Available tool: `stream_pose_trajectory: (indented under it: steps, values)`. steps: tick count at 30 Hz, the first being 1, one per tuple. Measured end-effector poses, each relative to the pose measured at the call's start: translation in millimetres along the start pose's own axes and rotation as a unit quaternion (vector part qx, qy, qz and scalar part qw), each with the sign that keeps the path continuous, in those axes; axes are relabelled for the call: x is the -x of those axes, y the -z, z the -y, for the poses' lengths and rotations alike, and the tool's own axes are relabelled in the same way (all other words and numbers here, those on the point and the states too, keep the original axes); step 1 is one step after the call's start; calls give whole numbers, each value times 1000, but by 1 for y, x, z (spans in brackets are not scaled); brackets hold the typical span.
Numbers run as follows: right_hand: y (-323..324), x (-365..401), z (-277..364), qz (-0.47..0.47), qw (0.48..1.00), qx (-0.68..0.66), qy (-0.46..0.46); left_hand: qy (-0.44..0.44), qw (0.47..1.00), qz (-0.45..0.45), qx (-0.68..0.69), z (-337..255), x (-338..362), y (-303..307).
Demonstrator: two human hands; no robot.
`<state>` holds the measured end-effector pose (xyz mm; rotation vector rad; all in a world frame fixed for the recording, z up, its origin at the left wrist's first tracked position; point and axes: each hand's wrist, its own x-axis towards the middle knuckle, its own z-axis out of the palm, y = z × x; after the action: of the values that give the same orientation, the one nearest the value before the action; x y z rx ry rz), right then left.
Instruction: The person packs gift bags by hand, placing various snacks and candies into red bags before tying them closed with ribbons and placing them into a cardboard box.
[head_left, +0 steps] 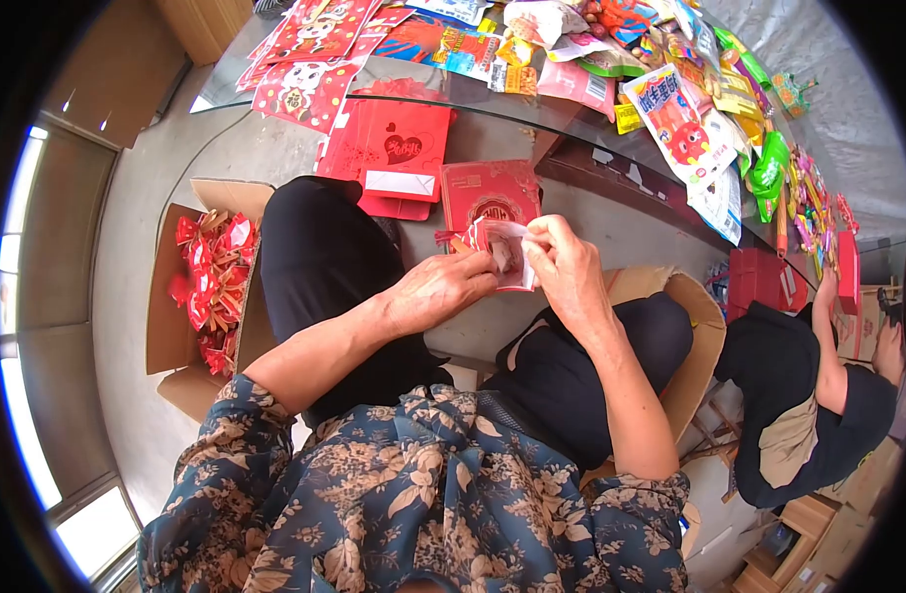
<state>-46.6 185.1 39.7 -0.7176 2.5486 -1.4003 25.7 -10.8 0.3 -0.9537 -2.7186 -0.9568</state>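
Observation:
A small red and white paper bag [509, 259] is held up above my lap, its mouth spread and something pale inside. My left hand [441, 290] pinches its left side, where a red tassel-like bit and an orange strip stick out. On the bag's right edge, my right hand [566, 269] grips the white rim between thumb and fingers. Right behind the bag is a red box with a gold pattern [491, 190]. Red bags with a heart print [406, 148] lie to its left, beneath the glass table edge.
The glass table [532, 117] bears snack packets [685, 124] and red printed bags [315, 89]. An open carton of red wrapped bundles [214, 277] stands left, another carton [705, 316] beside my right knee. A co-worker in black [804, 395] sits at the right, arms toward the table.

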Motion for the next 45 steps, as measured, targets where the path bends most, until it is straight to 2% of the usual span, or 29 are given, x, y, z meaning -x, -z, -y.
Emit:
stream_pose_trajectory:
  steps: [3,6,7,10,11,14,15,18,22,25,28,31,32,34,35,36,38,40,43,45]
  values:
    - [4,3,5,-8,999,-15,-31,27,1000,-14,10,3,2,1]
    - [10,10,4,-1,1000,10,5,32,999,-29,23,3,2,1]
    - [12,12,11,25,999,-32,-34,30,999,-35,27,3,1,1]
    - [4,6,11,51,996,-72,3,16,999,-42,15,2,1,-2]
    - [-3,2,1,76,991,-100,-40,11,999,-46,11,0,0,-3]
    - [-15,-10,-2,170,984,5,-44,-4,998,-57,12,-2,0,-3]
    - [-17,-19,-4,257,962,42,-79,-10,998,-59,24,-2,-1,-3]
    - [-34,-30,-17,301,950,25,-76,-9,998,-54,39,0,1,-2]
    - [-37,-50,-16,435,884,152,-81,0,997,-55,51,2,0,-1]
    - [-53,-64,-32,503,829,239,-50,8,996,-64,55,1,-1,3]
    - [-45,-66,-9,476,841,220,-134,7,998,-57,40,3,0,3]
    - [-46,-70,-18,460,848,258,-49,14,998,-51,15,7,-4,6]
    - [-44,-70,-22,427,880,205,-45,31,998,-61,15,11,-3,5]
    - [-33,-68,-27,354,929,98,-39,61,995,-81,18,14,-6,6]
    - [-26,-62,-29,284,958,12,-31,71,995,-58,36,16,-6,10]
    - [-17,-53,-24,209,975,-74,-21,88,996,-23,-12,24,-7,5]
    - [2,-35,-12,84,977,-192,-27,110,992,-3,-69,17,-20,14]
    - [21,-14,-4,-9,964,-260,-61,95,991,-39,-86,21,-30,13]
    - [30,18,-30,-4,952,-257,-164,103,987,-48,-115,24,-44,13]
    - [24,33,-48,62,934,-261,-237,136,984,-52,-100,20,-54,14]
